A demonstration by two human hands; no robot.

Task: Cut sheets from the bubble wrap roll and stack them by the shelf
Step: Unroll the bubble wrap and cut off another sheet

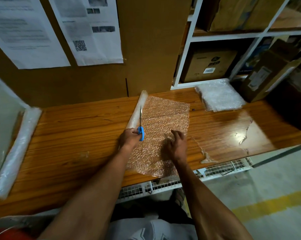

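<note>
Bubble wrap roll (pixel 137 110) beside left hand (pixel 129 138) gripping scissors (pixel 140 129); right hand (pixel 176 146) loosely curled on sheet (pixel 163 129)

Dim, warm light; glare on tabletop (pixel 239 135); edges warped, blurry.

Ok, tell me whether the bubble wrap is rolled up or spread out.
Partly spread: a sheet lies flat on the table, still joined to the roll.
</note>
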